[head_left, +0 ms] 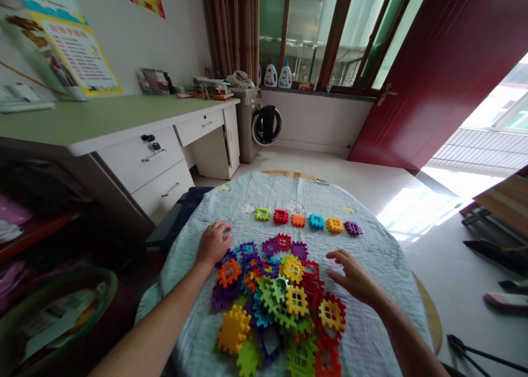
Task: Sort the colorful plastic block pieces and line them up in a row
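My left hand [214,243] is at the left edge of a heap of colourful plastic interlocking tiles [272,289], its fingers curled together. A small greyish-blue bit shows by its fingertips, too little to make out. On the other side of the heap, my right hand [353,273] hovers with fingers apart and nothing in them. Beyond both hands runs a row of single tiles: green [263,214], red [281,216], orange [297,220], blue [316,221], yellow [334,225] and purple [353,228]. Toothed edges and window-like cut-outs mark many tiles in the heap.
A pale blue cloth [383,289] covers the round table. To the left stand a desk with drawers [144,151] and a tub [103,289] near the floor. A washing machine [246,118] and a red door [429,75] are farther back.
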Available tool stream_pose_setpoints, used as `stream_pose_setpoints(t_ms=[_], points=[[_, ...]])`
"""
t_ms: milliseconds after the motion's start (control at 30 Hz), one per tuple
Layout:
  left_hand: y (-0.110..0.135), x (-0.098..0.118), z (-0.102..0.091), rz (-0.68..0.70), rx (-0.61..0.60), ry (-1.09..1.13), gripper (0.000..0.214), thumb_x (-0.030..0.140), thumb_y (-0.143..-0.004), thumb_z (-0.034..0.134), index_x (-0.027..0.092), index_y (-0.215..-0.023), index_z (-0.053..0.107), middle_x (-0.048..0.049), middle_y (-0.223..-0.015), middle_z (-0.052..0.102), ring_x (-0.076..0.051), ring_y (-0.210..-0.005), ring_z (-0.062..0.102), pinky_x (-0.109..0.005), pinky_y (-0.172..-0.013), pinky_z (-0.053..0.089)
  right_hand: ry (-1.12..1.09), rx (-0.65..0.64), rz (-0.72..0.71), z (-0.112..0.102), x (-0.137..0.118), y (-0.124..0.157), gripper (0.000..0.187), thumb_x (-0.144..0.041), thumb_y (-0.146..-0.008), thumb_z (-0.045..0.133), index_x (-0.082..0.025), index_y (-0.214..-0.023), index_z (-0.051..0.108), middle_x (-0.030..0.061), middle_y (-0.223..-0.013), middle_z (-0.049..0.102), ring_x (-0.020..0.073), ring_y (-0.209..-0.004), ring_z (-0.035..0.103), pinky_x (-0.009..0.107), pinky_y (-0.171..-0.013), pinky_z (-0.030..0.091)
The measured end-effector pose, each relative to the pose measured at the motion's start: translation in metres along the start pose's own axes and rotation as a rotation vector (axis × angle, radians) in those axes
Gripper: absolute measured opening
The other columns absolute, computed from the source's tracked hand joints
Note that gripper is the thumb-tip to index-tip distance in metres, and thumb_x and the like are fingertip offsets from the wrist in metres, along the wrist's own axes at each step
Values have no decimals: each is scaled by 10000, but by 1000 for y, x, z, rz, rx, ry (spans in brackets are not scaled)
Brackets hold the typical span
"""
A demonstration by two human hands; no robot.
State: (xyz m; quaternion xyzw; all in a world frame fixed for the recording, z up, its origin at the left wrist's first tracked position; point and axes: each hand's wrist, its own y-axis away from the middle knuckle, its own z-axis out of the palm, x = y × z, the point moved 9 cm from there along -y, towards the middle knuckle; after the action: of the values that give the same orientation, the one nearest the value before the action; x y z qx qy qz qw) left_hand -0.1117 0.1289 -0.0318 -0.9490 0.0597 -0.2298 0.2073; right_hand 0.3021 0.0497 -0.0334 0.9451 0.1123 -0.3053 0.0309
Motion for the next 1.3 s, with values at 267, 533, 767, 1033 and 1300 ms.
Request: stream_pose_setpoints(t_ms=[267,533,767,1033,1300], points=[[1,0,-1,-38,-14,8,177,196,-749,509,202,-861,646,-81,-1000,696,-255,-1001,620,-399,-970,474,62,152,-4,17,7,4,204,-300,-752,574,-239,-931,651,83,-1067,618,276,-1110,566,453,-1005,446],[1,2,-7,-73,0,34,170,174,-738,518,200,-832,657,-78,-963,692,-244,-976,625,-391,-961,480,68,175,-42,17,6,3,181,-359,-812,544,-243,-909,643,79,-1029,611,261,-1033,583,437,-955,473],[2,-13,-9,-181,16,203,193,280,-792,499,190,-810,669,-66,-901,708,-226,-924,645,-374,-935,498,63,156,-44,17,6,1,190,-367,-816,539,-237,-906,644,86,-1027,618,272,-1046,578,441,-955,469],[-3,15,-12,-193,-280,478,299,403,-755,605,186,-935,705,-55,-1005,703,-235,-1014,634,-388,-993,469,96,172,-40,17,6,1,187,-371,-801,533,-252,-893,644,95,-1035,623,292,-1072,576,465,-971,462],[36,99,-18,159,-646,286,358,398,-678,772,234,-992,717,-49,-1032,664,-242,-1008,593,-358,-939,467,125,181,-46,18,7,1,201,-378,-810,540,-250,-910,658,104,-1062,631,300,-1097,564,460,-980,455]])
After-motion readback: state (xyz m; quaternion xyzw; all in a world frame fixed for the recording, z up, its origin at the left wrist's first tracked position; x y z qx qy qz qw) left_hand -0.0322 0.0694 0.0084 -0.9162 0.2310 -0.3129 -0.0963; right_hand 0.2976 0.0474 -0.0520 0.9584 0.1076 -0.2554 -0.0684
